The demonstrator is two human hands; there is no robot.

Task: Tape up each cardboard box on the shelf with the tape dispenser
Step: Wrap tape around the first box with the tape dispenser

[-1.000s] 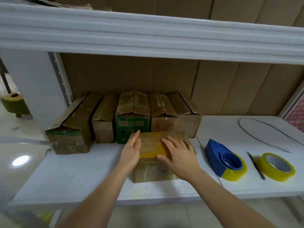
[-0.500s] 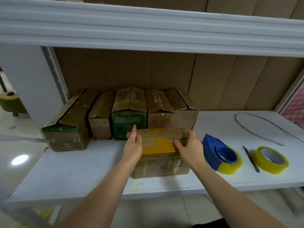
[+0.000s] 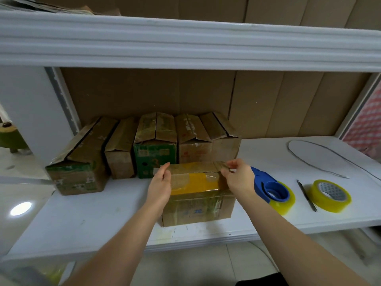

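We steady the small brown cardboard box with its yellow tape band [image 3: 198, 193] at the white shelf's [image 3: 82, 219] front edge, left hand [image 3: 160, 185] flat against its side, right hand [image 3: 237, 178] pinching the flap corner shut, presumably for taping, the blue tape dispenser [image 3: 268, 187] lying just beside.

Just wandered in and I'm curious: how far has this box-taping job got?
Early days. The front box already wears yellow tape across its top. Both hands are on it: the left hand against its left side, the right hand pinching its right end. The tape dispenser lies unused. Five boxes behind show open seams.
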